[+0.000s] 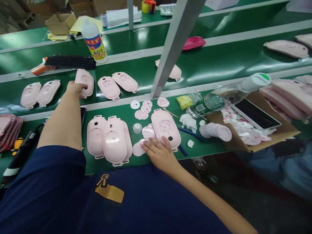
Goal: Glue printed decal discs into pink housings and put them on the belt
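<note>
On the green belt, my left hand (74,88) grips a pink plastic cover (88,81) by its left side, thumb over its face. My right hand (161,152) lies with its fingers stretched out, the tips over round printed discs (138,148) and at the lower left edge of another pink cover (162,122). That cover carries a patterned round disc (166,126). Left of it, several pink covers (114,143) overlap near the bench edge. A small round white cap (137,128) stands between them. More loose discs (141,114) lie farther back.
A glue bottle (95,42) stands at the back, past a black tray (70,61). A slanting metal post (175,42) rises mid-view. To the right, a clear bottle (219,97) leans by a cardboard box (258,147) holding a phone (258,113). Pink covers (109,87) dot the belt.
</note>
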A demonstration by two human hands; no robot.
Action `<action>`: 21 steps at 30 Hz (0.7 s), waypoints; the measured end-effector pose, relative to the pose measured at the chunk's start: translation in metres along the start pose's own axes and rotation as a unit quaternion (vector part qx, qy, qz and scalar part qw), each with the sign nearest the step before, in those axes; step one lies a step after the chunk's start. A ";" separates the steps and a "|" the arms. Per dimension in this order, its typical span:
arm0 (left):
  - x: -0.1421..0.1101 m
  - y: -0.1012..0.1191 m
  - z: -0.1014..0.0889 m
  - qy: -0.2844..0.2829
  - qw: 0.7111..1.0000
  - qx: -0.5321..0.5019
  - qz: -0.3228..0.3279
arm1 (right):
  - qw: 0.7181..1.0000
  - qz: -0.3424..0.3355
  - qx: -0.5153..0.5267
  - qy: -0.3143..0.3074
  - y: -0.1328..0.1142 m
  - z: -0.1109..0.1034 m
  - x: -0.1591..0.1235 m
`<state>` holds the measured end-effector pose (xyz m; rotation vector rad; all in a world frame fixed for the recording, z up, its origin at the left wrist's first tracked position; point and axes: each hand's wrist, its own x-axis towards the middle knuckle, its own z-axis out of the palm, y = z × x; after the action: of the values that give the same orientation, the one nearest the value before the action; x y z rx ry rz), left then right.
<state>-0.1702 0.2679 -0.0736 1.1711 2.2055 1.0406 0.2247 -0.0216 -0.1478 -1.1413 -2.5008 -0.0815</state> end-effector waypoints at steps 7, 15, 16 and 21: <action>-0.077 0.010 -0.073 -0.016 0.974 -0.228 0.008 | 0.995 -0.078 0.049 0.041 0.016 0.009 0.012; -0.235 -0.013 -0.120 -0.102 0.911 -0.399 0.022 | 0.979 -0.193 0.052 0.028 0.024 0.006 0.032; -0.247 -0.014 -0.120 -0.108 0.907 -0.407 0.013 | 0.978 -0.204 0.047 0.020 0.025 0.003 0.034; -0.283 -0.013 -0.113 -0.156 0.897 -0.412 -0.032 | 0.975 -0.220 0.035 -0.010 0.032 -0.016 0.042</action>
<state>-0.0958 -0.0202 -0.0053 0.7804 1.3025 1.4294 0.2279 0.0265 -0.1210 -0.5463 -2.7065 -0.0997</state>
